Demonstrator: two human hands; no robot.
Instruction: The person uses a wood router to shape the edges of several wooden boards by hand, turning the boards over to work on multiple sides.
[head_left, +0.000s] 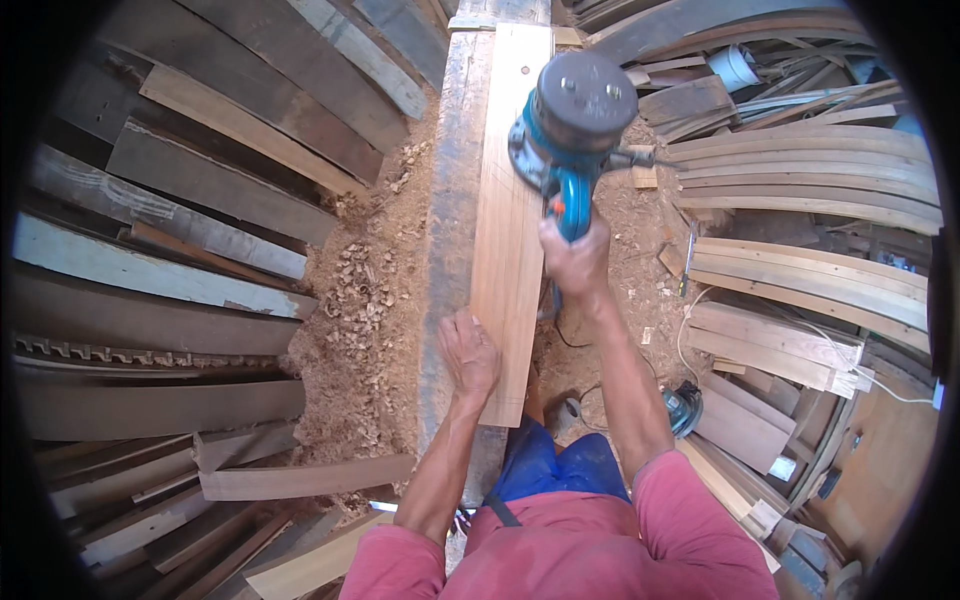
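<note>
The right hand (578,262) is wrapped around the teal handle of a power tool (585,105), which stands in the upper middle of the frame over the right edge of a pale board (508,290). That board runs from the top center down to just below the middle, lying lengthwise on a worn wooden beam (455,190) that shows along its left side. The left hand (470,355) lies flat with its fingers loosely open, holding nothing, at the board's left edge near its lower end. Curled shavings (360,300) cover the floor left of the beam. Rows of dark planks (160,310) fill the left side of the frame, and stacked curved boards (810,165) fill the upper right, with a white bucket (734,68) above them. A second teal tool (683,410) sits at the lower right, near a pale cord (686,325). Blue shorts (560,465) and a red shirt (560,550) show at the bottom center.
</note>
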